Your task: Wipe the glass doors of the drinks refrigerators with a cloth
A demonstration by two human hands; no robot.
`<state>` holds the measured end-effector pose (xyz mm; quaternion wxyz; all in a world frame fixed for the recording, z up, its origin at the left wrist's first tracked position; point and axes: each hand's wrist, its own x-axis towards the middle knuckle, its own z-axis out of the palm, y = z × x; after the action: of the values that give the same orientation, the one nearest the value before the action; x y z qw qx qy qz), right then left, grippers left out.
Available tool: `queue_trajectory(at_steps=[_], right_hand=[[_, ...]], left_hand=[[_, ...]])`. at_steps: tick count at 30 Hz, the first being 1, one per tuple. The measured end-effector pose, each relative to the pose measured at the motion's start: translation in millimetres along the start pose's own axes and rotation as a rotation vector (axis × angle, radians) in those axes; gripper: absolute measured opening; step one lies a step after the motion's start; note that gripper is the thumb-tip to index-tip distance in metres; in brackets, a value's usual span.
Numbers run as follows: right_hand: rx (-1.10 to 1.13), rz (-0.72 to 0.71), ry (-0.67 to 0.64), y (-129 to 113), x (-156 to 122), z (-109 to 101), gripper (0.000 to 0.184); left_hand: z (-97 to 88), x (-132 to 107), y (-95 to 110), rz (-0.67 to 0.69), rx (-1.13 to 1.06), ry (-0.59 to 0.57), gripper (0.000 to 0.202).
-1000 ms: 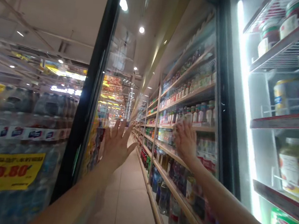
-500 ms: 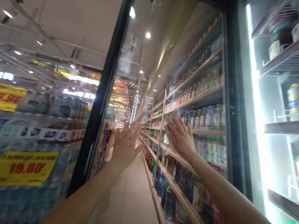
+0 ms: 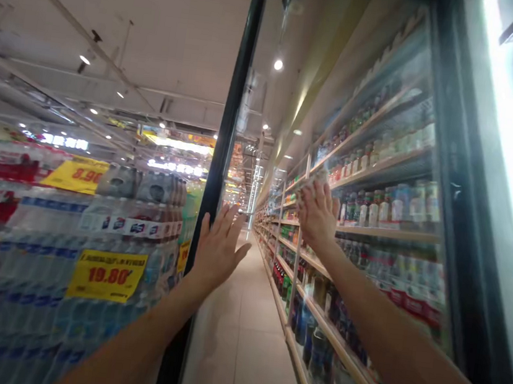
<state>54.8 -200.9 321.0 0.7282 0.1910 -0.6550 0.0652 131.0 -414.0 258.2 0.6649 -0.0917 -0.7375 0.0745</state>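
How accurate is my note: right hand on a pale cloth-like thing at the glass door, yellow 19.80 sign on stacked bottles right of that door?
Not quite: the head view shows the yellow 19.80 sign on stacked bottles left of the glass door, not right. The right hand is on a pale cloth-like thing, as you say.

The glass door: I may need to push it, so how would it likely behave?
The glass door is likely stiff, being edged by a black frame. It is probably heavy, being so tall and wide. Its smooth-looking face could be slippery.
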Motion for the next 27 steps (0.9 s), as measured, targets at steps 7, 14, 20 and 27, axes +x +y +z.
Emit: queue_trajectory(at_steps=[7,14,20,27], right_hand=[[0.112,-0.480,-0.159,-68,1,14,0.037],[0.142,-0.373,-0.151,-114,-23,22,0.039],[0.246,-0.736,-0.181,-126,-92,13,0.039],[0.280,-0.569,-0.259,-118,-107,3,0.041]], left_hand=[[-20.9,-25,-34,-0.041,0.013,0.050,0.049],[-27.4,-44,-53,-0.095,0.036,0.035,0.050],[-32.3,-64,-67,-0.096,0.028,0.026,0.050],[-34.9,-90,-61,-0.067,0.047,-0.016,0.050]])
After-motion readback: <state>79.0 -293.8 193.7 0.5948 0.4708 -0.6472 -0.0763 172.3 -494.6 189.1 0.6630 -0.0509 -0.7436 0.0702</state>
